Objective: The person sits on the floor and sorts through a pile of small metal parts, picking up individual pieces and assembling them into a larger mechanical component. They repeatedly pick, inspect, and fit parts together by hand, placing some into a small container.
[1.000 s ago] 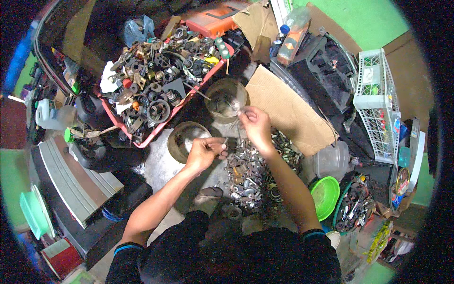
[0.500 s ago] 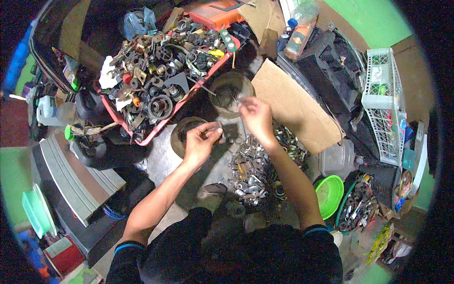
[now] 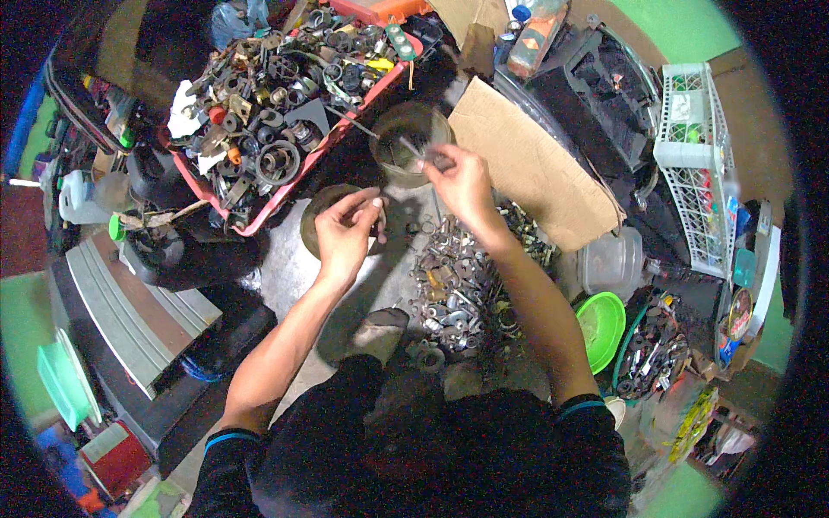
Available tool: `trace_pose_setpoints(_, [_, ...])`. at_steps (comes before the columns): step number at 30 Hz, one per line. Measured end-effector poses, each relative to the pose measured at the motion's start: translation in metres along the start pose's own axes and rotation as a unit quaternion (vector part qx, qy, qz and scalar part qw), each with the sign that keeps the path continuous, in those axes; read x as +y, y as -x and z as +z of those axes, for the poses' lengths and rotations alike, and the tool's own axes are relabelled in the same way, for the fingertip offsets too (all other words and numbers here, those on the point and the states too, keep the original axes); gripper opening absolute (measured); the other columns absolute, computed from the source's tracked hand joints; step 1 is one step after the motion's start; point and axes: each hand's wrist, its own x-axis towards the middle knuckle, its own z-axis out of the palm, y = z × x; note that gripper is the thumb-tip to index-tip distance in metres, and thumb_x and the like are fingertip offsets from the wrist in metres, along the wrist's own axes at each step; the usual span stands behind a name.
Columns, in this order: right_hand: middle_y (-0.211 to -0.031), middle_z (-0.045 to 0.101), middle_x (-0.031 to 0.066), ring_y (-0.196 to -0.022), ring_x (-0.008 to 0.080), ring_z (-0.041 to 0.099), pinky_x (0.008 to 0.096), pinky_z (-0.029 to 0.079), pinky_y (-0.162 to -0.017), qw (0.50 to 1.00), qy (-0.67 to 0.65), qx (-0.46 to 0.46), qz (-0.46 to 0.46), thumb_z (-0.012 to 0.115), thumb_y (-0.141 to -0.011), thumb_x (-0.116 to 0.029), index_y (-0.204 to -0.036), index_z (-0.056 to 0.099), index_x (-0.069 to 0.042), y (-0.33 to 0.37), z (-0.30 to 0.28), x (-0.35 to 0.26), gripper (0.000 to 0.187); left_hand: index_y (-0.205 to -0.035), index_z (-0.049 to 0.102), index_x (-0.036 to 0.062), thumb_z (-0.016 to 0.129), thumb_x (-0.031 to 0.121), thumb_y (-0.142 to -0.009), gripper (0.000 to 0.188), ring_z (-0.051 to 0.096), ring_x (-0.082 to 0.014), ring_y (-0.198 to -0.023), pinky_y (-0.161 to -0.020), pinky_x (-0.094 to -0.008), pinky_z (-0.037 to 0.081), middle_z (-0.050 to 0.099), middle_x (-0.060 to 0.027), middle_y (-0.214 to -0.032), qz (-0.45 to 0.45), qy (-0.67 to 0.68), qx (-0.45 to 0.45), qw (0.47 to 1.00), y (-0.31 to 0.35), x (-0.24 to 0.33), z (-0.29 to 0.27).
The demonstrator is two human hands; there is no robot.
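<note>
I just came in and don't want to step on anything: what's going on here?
A person is handling small metal parts. Their right hand pinches a thin metal piece over the farther round container. The left hand is over the nearer round container; what it holds is unclear. A pile of metal parts lies on the floor, and a red tray heaped with parts sits beyond, to the left.
</note>
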Motion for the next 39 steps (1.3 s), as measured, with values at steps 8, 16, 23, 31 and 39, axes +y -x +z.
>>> trace_pose_setpoints(8, [-0.091,0.066,0.0159,-0.084,0.0312,0.066,0.0379,0.052,-0.076,0.991,0.078,-0.086,-0.060,0.065,-0.077,-0.007,-0.097,0.067,-0.001,0.058,0.029,0.058,0.021,-0.102,0.068,0.0006,0.065,0.010,-0.084,0.020,0.060,-0.0100,-0.068,-0.065,-0.0281,0.049,0.069,-0.0097,-0.079,0.058,-0.215,-0.206,0.953,0.067,-0.076,-0.015])
trace_pose_setpoints(16, [-0.117,0.059,0.0121,-0.117,0.0298,0.053,0.0442,0.043,-0.097,0.888,0.262,-0.329,-0.185,0.055,-0.076,-0.005,-0.115,0.063,-0.012,0.068,0.039,0.078,0.041,-0.118,0.058,-0.0008,0.067,0.009,-0.077,0.043,0.064,-0.0358,-0.090,-0.079,-0.0404,0.050,0.064,-0.0245,-0.099,0.069,-0.312,-0.227,0.920,0.051,-0.134,-0.034])
trace_pose_setpoints(23, [-0.113,0.061,0.0130,-0.112,0.0326,0.056,0.0517,0.042,-0.097,0.877,0.256,-0.360,-0.189,0.066,-0.069,-0.030,-0.115,0.063,-0.012,0.098,-0.004,0.094,0.049,-0.128,0.048,-0.0038,0.075,0.025,-0.075,0.067,0.051,-0.0399,-0.114,-0.098,-0.0436,0.041,0.055,-0.0246,-0.121,0.144,-0.258,-0.289,0.911,0.059,-0.129,0.004])
trace_pose_setpoints(31, [-0.101,0.061,0.0060,-0.107,0.0238,0.055,0.0524,0.037,-0.097,0.837,0.360,-0.355,-0.210,0.070,-0.059,-0.037,-0.110,0.064,-0.013,0.161,-0.054,0.064,0.056,-0.105,0.064,-0.0004,0.078,0.020,-0.071,0.043,0.052,-0.0349,-0.101,-0.091,-0.0428,0.043,0.064,-0.0154,-0.104,0.197,-0.357,-0.298,0.863,0.082,-0.125,0.045])
trace_pose_setpoints(39, [-0.133,0.051,0.0130,-0.129,0.0303,0.040,0.0581,0.029,-0.104,0.880,0.390,-0.177,-0.203,0.070,-0.072,-0.035,-0.112,0.063,-0.006,0.236,-0.096,0.060,0.049,-0.110,0.065,0.0067,0.075,0.016,-0.071,0.041,0.052,-0.0323,-0.108,-0.094,-0.0439,0.044,0.062,-0.0082,-0.113,0.362,-0.365,-0.284,0.809,0.113,-0.119,0.078])
